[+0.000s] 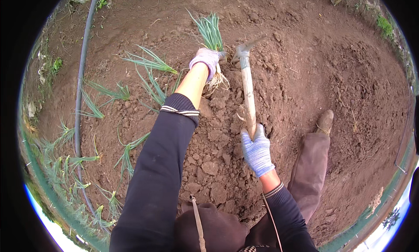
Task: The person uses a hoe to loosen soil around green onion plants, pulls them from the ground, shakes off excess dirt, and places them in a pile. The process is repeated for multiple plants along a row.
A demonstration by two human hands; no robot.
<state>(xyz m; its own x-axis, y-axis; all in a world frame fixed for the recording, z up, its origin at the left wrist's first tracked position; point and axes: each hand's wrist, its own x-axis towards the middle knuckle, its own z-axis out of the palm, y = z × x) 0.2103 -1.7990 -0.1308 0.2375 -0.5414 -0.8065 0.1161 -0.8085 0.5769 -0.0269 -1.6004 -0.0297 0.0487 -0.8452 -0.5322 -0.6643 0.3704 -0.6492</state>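
My left hand (207,60), in a pale knitted glove, grips a bunch of green onions (210,33). Their leaves point away from me and their pale roots hang below the hand. A blue-and-white glove covers my right hand (257,152), which is closed around the wooden handle of a hand mattock (248,91). The tool's metal head (244,50) is at the soil, just right of the onion bunch. Loose broken soil (212,147) lies between my arms.
Bunches of green onions (157,64) lie on the ground to the left, several more (111,201) toward the lower left. A dark hose (81,72) runs along that side. My boot (325,121) rests on the soil at right. Weeds (384,25) grow at the far right edge.
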